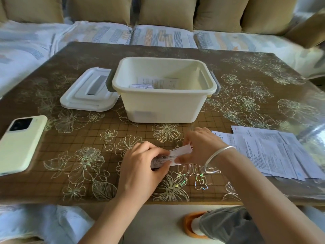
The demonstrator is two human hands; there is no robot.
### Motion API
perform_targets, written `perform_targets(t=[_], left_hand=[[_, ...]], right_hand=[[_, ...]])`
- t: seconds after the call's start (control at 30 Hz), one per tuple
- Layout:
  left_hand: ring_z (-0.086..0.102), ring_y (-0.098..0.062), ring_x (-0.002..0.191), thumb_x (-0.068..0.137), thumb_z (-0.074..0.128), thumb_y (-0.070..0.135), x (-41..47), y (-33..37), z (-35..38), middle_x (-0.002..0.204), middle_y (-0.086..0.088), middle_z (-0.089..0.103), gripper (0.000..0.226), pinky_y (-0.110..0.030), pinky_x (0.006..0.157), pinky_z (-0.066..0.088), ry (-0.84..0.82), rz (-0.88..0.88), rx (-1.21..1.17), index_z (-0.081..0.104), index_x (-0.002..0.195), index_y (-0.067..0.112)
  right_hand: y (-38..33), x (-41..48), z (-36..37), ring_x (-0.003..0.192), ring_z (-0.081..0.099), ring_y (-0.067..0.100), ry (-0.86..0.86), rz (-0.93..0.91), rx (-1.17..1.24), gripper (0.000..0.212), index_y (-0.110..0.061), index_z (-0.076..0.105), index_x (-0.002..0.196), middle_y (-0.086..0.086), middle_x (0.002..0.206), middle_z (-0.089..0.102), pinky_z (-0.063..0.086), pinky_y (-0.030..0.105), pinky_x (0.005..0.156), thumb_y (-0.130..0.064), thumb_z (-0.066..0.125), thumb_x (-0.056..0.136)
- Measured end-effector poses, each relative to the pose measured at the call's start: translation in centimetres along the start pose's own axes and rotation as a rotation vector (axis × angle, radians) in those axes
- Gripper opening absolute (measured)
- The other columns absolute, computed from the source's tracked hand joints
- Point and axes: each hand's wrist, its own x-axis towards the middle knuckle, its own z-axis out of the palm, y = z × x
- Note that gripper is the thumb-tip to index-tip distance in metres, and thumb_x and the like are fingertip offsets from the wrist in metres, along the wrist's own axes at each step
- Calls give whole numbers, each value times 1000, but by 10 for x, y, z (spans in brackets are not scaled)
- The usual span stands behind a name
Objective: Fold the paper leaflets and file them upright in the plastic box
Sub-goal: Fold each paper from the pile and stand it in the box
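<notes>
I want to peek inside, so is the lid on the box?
No, the lid lies flat on the table beside the open box.

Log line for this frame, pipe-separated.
phase: folding | left hand: pinches white printed paper leaflet | right hand: pinches it | cream plastic box: white lid off, leaflets inside

Soft, even daylight fills the scene, bright without being harsh. The strongest glare sits on the glossy table cover [313, 131] far to the right of the plastic box [165, 106], washing out its flower pattern. In front of the box the printed flowers glint with rainbow colours. Shadows are faint. Behind the box the cushions [168, 11] look soft and smeared. The table's edges bow with wide-angle distortion.
</notes>
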Motion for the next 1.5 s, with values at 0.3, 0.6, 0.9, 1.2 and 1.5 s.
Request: perform_targets(t=[0.3,0.6,0.9,1.2,1.5], left_hand=[[51,-8,80,75,55,56,4,0,-2,84,17,59,34,-29,69,45,-30,-14,22,70,90,29],[57,6,97,69,73,55,8,-5,-27,108,26,61,58,-11,79,42,-218,-137,-210,56,122,40],[51,3,85,75,80,33,32,-2,-40,92,20,58,33,-19,73,44,-415,-179,29,64,104,38],[46,-7,96,78,72,48,43,9,-48,95,15,51,24,-26,78,44,-503,-155,122,56,85,31],[61,6,85,84,72,22,128,36,-117,84,19,66,14,-9,67,47,-146,28,-222,63,93,29]], right_hand=[[-7,-24,17,69,64,-5,260,-128,574,34,-29,60,91,-14,78,70,50,16,61,-60,58,78],[3,-36,55,103,55,8,460,-413,310,29,-27,73,105,-21,111,66,51,30,80,-37,48,94],[-5,-21,38,101,54,11,401,-398,242,24,-26,72,84,-14,107,62,54,33,72,-42,56,87],[-32,9,4,96,58,15,177,-369,35,29,-26,61,110,-7,106,60,48,28,79,-31,70,83],[-18,9,-101,54,61,2,602,-251,333,8,-24,72,81,-19,61,60,50,21,59,-26,77,76]])
